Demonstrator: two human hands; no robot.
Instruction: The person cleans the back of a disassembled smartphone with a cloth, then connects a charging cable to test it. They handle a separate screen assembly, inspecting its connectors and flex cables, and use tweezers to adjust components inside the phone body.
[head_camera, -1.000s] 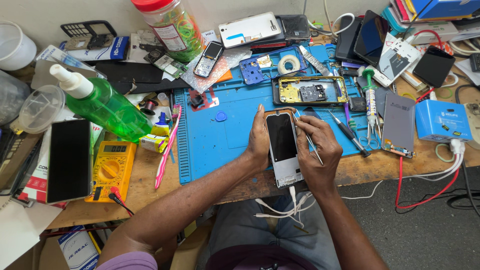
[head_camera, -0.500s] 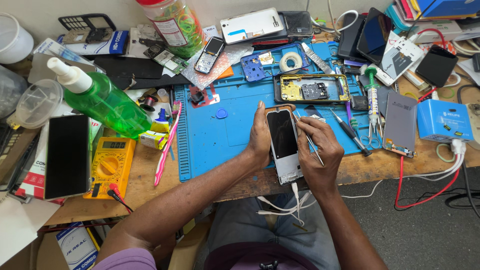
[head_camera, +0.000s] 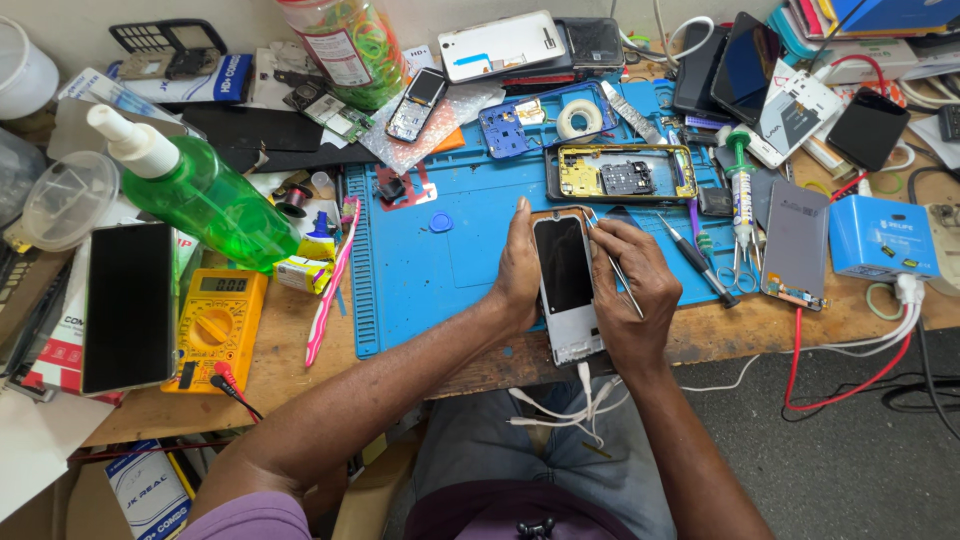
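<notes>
A phone screen assembly (head_camera: 566, 285) with a dark glass face and a pale metal lower end lies over the front edge of the blue work mat (head_camera: 420, 270). My left hand (head_camera: 518, 265) clasps its left side, fingers reaching to the top corner. My right hand (head_camera: 632, 290) grips its right side and also holds thin metal tweezers (head_camera: 612, 262), whose tip rests at the screen's upper right corner. An opened phone frame (head_camera: 620, 175) with a yellow inside and a circuit board lies just beyond the hands on the mat.
A green spray bottle (head_camera: 195, 190), a yellow multimeter (head_camera: 215, 325), a pink toothbrush (head_camera: 332, 275) and a black phone (head_camera: 128, 305) lie at left. Scissors (head_camera: 745, 265), a screwdriver (head_camera: 690, 255), a grey back cover (head_camera: 795, 245) and a blue box (head_camera: 880, 235) sit at right. White cables (head_camera: 560, 405) hang over the table edge.
Both hands keep their hold on the screen assembly. The tweezers' tip has shifted slightly along the upper right corner; little else has moved.
</notes>
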